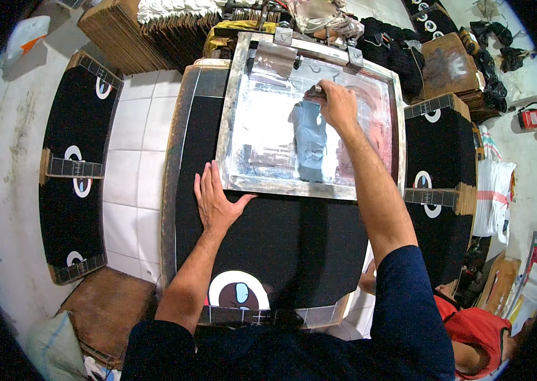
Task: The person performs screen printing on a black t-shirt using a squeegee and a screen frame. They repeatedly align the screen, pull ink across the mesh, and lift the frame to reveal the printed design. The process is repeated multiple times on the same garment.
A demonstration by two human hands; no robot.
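My right hand (338, 105) is closed on a squeegee (314, 93) over a metal-framed printing screen (262, 127), which is smeared with white and grey and shows pink at its right. My left hand (219, 200) lies with fingers spread beside the screen's lower left edge, touching it or the black fabric (281, 235) beneath. The fabric is stretched on a board, and a printed brown-and-white eye (224, 292) shows at its near end. Clamps (354, 56) sit on the screen's far edge.
Black printed panels on boards line the left (72, 216) and right (437, 152). Cardboard stacks (110, 35), white cloths and black bundles (386, 47) lie at the back. A fire extinguisher (530, 117) is at the right wall. A person in red (475, 327) is at lower right.
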